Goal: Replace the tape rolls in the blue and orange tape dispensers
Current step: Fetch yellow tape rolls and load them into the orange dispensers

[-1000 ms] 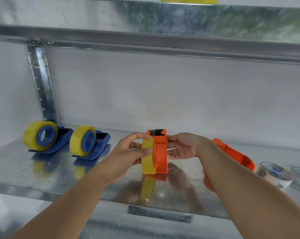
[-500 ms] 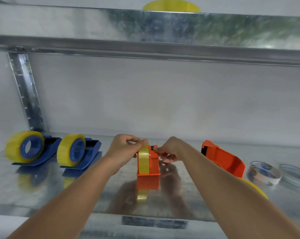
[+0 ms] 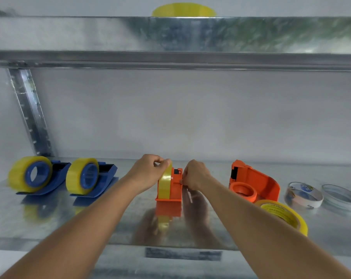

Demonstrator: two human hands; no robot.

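**Orange dispenser back down on the shelf**

Left fingers [image 3: 160, 164] pinch the top of the yellow roll [image 3: 165, 184], right fingers [image 3: 187, 181] pinch at the orange dispenser [image 3: 173, 190]; a second ago it was lifted, now it's sitting on the shelf [image 3: 49, 222], so the roll looks seated

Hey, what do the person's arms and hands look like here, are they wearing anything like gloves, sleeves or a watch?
Both arms are bare from the bottom edge of the frame to the fingers: no sleeves in view. The left hand and right hand wear no gloves, and no watch, bracelet or ring is visible. The fingers are curled, so the nails are hard to judge.
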